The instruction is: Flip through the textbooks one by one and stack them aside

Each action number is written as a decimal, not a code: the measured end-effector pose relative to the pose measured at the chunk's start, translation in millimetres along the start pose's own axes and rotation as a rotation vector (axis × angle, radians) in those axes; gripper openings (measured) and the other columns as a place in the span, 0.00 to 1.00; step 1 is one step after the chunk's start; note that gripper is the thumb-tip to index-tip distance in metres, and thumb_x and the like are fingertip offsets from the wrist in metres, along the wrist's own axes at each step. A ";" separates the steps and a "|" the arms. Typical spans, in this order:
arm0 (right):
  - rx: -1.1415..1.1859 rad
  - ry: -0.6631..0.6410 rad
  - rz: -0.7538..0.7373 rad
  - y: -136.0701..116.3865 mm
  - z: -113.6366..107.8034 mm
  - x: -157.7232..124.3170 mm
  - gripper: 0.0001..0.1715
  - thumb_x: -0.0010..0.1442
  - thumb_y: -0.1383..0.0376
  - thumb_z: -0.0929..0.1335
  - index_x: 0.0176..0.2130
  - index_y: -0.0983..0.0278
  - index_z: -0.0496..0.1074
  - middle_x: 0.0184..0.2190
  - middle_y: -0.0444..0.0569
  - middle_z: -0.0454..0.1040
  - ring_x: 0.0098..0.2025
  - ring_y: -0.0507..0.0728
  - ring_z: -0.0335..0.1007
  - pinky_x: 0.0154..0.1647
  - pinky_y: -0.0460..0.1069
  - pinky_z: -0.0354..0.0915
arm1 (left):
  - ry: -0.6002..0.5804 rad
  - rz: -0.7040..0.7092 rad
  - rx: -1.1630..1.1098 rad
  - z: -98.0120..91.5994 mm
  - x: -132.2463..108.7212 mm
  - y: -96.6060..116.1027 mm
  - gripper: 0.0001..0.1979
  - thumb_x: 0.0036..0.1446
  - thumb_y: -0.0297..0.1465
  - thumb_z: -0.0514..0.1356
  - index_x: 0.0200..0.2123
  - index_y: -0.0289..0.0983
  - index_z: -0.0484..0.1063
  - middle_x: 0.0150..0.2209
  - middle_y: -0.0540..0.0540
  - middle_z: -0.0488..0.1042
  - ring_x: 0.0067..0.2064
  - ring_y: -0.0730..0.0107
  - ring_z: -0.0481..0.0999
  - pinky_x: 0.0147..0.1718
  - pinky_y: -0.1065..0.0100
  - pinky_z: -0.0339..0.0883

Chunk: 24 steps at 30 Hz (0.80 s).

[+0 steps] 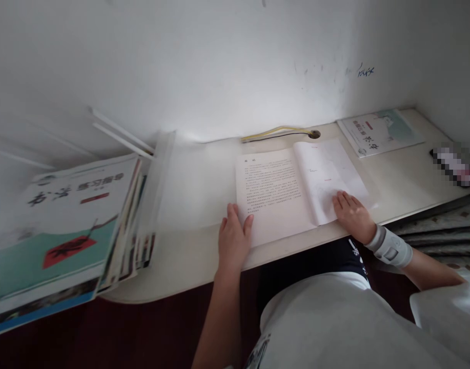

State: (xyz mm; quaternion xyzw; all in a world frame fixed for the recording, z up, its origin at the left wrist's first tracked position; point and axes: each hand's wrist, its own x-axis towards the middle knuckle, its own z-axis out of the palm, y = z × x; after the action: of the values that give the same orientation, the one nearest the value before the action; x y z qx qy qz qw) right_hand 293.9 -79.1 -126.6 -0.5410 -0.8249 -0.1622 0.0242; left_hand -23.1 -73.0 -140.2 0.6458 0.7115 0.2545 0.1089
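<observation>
Pale walls (pixel 219 61) rise behind the counter (pixel 192 256), with a blue scrawl (pixel 365 70) on the wall toward the right. On the counter, right in front of me, lies an open booklet (pixel 269 205): printed text fills its left page, while its right page bulges up beside the fold.

My left hand (pixel 233 241) is spread, thumb apart from the fingers, at the booklet's left edge; it grips nothing that I can see. My right hand (pixel 353 214) lies loosely flat on the lower right page, fingers close together.

To keep the pages flat, I'd press lightly with the whole palm and smooth outward from the fold, as thin paper could crease under a hard fingertip. A steady left edge should stop the booklet skating.

As for containers, the nearest thing is the round hole (pixel 314 135) at the counter's back, with yellow and dark cables (pixel 281 128) running to it. A stack of booklets (pixel 77 210) sits on my left; another booklet (pixel 381 136) lies at the back right.
</observation>
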 end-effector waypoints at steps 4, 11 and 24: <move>-0.032 0.005 -0.025 2.4 -0.9 0.6 0.21 0.62 0.74 0.57 0.51 0.78 0.68 0.52 0.67 0.69 0.54 0.65 0.66 0.49 0.56 0.64 | 0.000 -0.003 -0.007 -0.1 0.2 0.6 0.33 0.62 0.41 0.47 0.64 0.26 0.46 0.60 0.30 0.62 0.62 0.53 0.61 0.59 0.50 0.55; 0.010 0.000 -0.047 12.7 1.9 -2.9 0.21 0.62 0.74 0.58 0.52 0.77 0.68 0.53 0.67 0.69 0.54 0.64 0.66 0.51 0.56 0.63 | -0.028 -0.019 0.018 -2.6 0.0 3.7 0.34 0.62 0.42 0.45 0.63 0.23 0.46 0.60 0.28 0.60 0.63 0.53 0.59 0.60 0.51 0.54; 0.187 0.209 -0.315 0.7 -15.1 -2.0 0.19 0.64 0.69 0.59 0.52 0.76 0.67 0.56 0.68 0.65 0.62 0.64 0.56 0.60 0.60 0.58 | -0.026 0.029 0.064 -1.3 -0.5 2.3 0.33 0.61 0.44 0.44 0.62 0.28 0.49 0.60 0.29 0.62 0.60 0.48 0.63 0.58 0.47 0.55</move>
State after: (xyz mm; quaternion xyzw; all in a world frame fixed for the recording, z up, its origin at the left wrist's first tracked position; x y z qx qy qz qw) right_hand 293.3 -85.0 -112.6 -0.3809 -0.9038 -0.1420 0.1340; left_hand -21.6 -73.6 -138.1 0.6625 0.7084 0.2248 0.0936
